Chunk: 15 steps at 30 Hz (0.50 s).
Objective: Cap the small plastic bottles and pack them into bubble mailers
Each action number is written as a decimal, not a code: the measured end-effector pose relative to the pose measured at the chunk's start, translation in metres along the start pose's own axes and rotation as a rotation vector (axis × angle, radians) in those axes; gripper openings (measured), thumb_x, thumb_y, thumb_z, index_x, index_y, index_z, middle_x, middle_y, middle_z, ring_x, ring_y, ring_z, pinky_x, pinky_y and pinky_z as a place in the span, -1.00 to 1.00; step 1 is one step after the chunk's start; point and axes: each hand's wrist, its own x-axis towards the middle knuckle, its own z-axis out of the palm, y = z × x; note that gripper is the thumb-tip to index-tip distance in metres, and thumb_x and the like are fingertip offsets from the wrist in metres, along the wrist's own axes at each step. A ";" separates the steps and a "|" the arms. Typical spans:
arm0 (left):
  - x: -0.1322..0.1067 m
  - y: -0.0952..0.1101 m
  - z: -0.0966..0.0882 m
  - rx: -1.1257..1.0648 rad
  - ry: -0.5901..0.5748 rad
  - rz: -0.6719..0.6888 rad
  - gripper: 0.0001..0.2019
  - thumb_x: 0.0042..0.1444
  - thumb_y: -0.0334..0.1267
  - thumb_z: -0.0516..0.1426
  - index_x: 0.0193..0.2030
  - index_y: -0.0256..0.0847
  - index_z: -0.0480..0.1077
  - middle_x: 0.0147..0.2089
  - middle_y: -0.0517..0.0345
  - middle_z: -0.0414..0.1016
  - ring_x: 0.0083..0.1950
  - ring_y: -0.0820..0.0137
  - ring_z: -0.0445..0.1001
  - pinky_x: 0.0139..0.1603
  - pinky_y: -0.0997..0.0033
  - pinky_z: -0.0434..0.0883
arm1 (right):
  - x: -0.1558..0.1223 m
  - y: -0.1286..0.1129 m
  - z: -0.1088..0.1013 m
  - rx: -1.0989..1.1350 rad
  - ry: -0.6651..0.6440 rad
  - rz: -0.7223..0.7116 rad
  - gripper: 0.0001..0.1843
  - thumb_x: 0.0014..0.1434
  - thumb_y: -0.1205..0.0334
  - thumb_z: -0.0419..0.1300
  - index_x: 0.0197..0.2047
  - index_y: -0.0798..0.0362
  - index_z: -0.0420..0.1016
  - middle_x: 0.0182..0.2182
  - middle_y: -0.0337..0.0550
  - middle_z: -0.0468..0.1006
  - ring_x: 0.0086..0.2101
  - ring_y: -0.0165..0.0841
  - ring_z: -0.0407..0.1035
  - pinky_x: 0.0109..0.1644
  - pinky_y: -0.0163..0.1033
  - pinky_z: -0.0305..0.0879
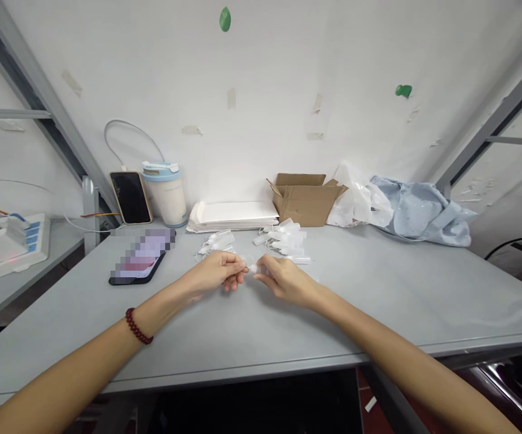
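Over the middle of the grey table (188, 343), my right hand (290, 280) pinches a small translucent plastic tube with a white tip (252, 268), which points toward my left hand. Most of the tube is hidden behind my fingers. The thumb and forefinger of my left hand (219, 271) are pressed together just left of that tip. What they grip is too small to make out. Just behind my hands lie two groups of similar translucent tubes with thin cords: a left pile (219, 241) and a larger right pile (290, 241).
A stack of white envelopes (238, 212), an open cardboard box (308, 205), a white plastic bag (360, 199) and blue cloth (424, 211) line the wall. At left are a lidded cup (168, 196), a propped phone (131, 198), a flat phone (146, 259) and a power strip (21, 244).
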 end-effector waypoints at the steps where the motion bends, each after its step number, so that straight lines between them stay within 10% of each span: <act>1: 0.001 -0.001 -0.003 -0.007 -0.004 0.002 -0.71 0.09 -0.09 0.08 -0.40 -0.34 0.38 -0.51 0.18 0.39 -0.55 0.53 0.32 -0.51 0.50 0.23 | 0.001 0.001 0.000 0.012 0.012 0.005 -0.87 0.23 0.23 0.01 -0.20 0.12 0.20 -0.48 -0.12 0.42 -0.50 -0.36 0.26 -0.44 -0.32 0.11; 6: 0.005 -0.003 -0.015 0.006 -0.022 -0.007 -0.64 0.09 -0.03 0.07 -0.22 -0.36 0.42 -0.45 0.13 0.42 -0.50 0.50 0.35 -0.50 0.49 0.23 | 0.004 0.005 -0.002 0.076 0.026 0.020 -0.86 0.22 0.23 0.02 -0.19 0.12 0.22 -0.49 -0.14 0.43 -0.49 -0.36 0.28 -0.42 -0.32 0.14; 15: 0.000 0.005 -0.009 0.105 -0.007 0.031 -0.77 0.01 -0.16 0.17 -0.47 -0.33 0.39 -0.53 0.18 0.40 -0.53 0.52 0.33 -0.48 0.49 0.26 | 0.001 0.002 0.003 0.108 0.017 0.011 -0.83 0.23 0.20 0.01 -0.17 0.13 0.22 -0.50 -0.14 0.43 -0.51 -0.38 0.26 -0.43 -0.32 0.13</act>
